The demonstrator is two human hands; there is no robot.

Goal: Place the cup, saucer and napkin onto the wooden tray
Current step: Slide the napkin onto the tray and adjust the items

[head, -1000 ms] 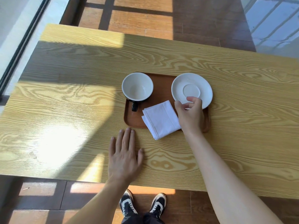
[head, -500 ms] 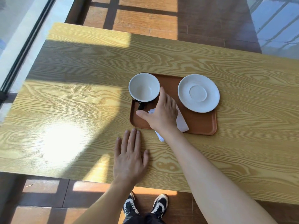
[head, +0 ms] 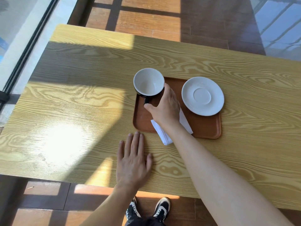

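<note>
Shoes: two black-and-white shoes (head: 147,211) stand on the floor below the near table edge, nearest of all.
Left hand: the left hand (head: 132,162) lies flat on the table (head: 73,111), palm down, fingers straight and close together, thumb out to the side; it holds nothing.
Tray relative to left hand: the one brown tray (head: 205,126) starts just beyond the left fingertips and stretches off to their right.
Napkin: one white folded napkin (head: 162,136) lies under the right wrist, its near corner hanging over the tray's near edge onto the table, the rest on the tray.
Right hand: the right hand (head: 166,108) reaches over the napkin to the cup, thumb by the dark handle and fingers curved along the cup's right side; whether it truly grips the cup I cannot tell.
Cup: one cup (head: 148,82), white inside and dark outside, sits at the tray's far left corner, just beyond and left of the right hand, its rim overlapping the tray's edge in this view.
Saucer: one white saucer (head: 202,96) rests on the tray's far right part, just right of the right hand and apart from it.
</note>
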